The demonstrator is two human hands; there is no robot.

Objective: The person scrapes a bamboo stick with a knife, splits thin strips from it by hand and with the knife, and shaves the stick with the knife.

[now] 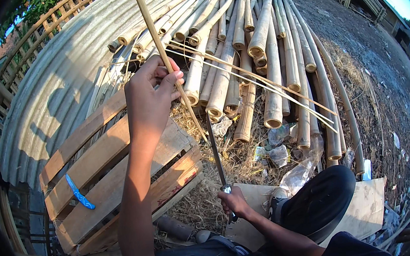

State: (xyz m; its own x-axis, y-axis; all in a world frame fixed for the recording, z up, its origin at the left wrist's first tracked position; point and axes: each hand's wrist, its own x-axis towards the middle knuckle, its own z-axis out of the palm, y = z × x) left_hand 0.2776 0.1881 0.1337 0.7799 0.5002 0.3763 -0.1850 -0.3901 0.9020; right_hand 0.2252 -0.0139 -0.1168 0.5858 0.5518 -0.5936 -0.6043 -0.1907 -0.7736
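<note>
- Plainly, the biggest risk is sitting in the blade: the right hand (236, 202) is gripping the handle of a long knife (216, 149) whose edge is running up to the thin bamboo strip (168, 62), and if the blade is jumping out of the cut it could be travelling toward the left forearm, which is lying just beside it.
- The strip is long and slender, so it could be flexing or splitting off-line if the blade is twisting, and its split edges could be cutting the fingers pinching it.
- The left hand (150, 96) is closing tightly around the strip, fingers and thumb wrapped on it, holding it raised and tilted up toward the top of the view.
- The right hand is clenching fully around the knife handle, low and near the person's knee (322, 195), with the blade pointing up and meeting the strip below the left hand.
- Beyond the hands, a pile of bamboo poles (255, 37) is lying on the ground, with two thin slivers (260, 84) crossing it.
- To the left, a wooden pallet (100, 174) is leaning by a corrugated metal sheet (60, 78), and a small blue-handled tool (79, 192) is resting on the pallet slats.
- Under the right hand, a flat board (363, 206) is lying on dry grass scattered with plastic scraps (287, 154).
</note>
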